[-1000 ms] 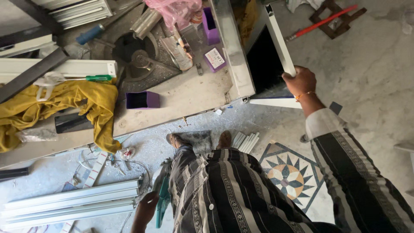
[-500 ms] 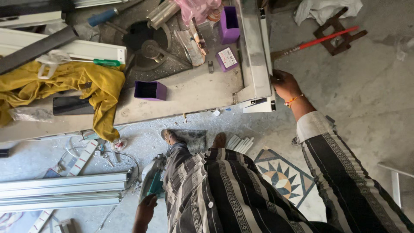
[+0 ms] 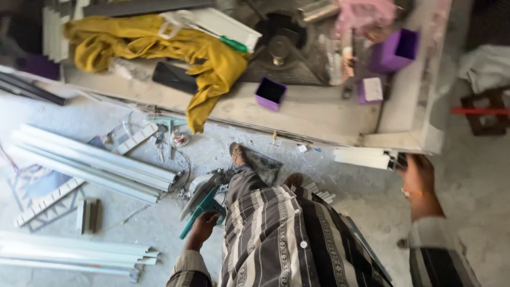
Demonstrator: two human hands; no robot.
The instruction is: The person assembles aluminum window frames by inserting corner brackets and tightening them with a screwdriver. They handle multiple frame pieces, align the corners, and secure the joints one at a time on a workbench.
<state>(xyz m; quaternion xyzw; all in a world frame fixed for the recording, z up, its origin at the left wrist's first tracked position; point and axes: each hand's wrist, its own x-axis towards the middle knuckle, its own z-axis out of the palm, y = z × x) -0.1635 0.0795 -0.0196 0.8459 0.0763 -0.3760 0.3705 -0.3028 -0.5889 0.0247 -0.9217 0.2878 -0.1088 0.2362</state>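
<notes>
My left hand [image 3: 203, 227] hangs at my side, gripping the teal handle of a small power saw [image 3: 204, 197] with a round grey guard. My right hand [image 3: 418, 178] is stretched out to the right and holds the dark end of a short white profile piece [image 3: 364, 158], just below the corner of the dusty workbench [image 3: 319, 114]. My striped wrap and one sandalled foot [image 3: 241, 155] fill the lower middle.
On the bench lie a yellow cloth [image 3: 159, 45], a purple box [image 3: 271, 93], a taller purple box [image 3: 396, 50], a green-handled screwdriver [image 3: 234, 43] and a mounted circular saw [image 3: 279, 45]. White profile lengths [image 3: 93, 162] lie on the floor at left, more [image 3: 74, 252] at lower left.
The view swung down and right. My right hand lowered the long white profile from upright by the bench to a low position at the bench corner. My left hand kept the saw.
</notes>
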